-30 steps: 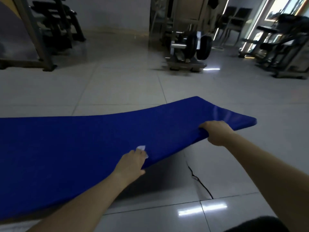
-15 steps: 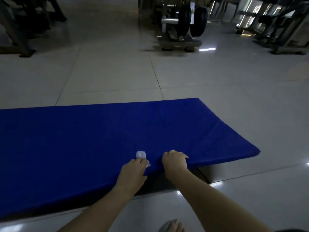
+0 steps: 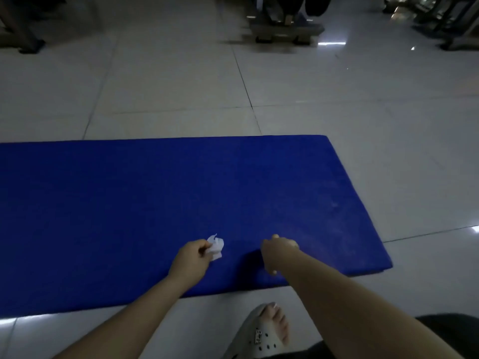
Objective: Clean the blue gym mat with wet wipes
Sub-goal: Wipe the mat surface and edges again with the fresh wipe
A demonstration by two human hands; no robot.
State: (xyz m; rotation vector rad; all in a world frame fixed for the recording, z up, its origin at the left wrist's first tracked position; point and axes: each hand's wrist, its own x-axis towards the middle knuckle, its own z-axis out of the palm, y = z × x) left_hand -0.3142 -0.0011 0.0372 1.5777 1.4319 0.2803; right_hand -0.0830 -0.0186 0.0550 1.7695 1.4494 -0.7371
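Observation:
The blue gym mat (image 3: 155, 203) lies flat on the tiled floor, and its right end stops at the right of the view. My left hand (image 3: 190, 261) hovers over the mat's near part and pinches a small crumpled white wet wipe (image 3: 215, 248) at its fingertips. My right hand (image 3: 278, 251) is just to the right of it, low over the mat close to the near edge, and holds nothing. Its fingers point away from me and look loose.
My foot in a pale sandal (image 3: 261, 330) stands on the tiles just before the mat's near edge. A weight machine base (image 3: 282, 29) sits at the back, with more gym frames at the back left (image 3: 23, 35) and back right (image 3: 445, 27). Grey floor tiles (image 3: 363, 99) surround the mat.
The mat's near edge, held up by both hands before, now lies flat on the floor. My right hand let go of it and moved left beside my left hand. The view tilted down.

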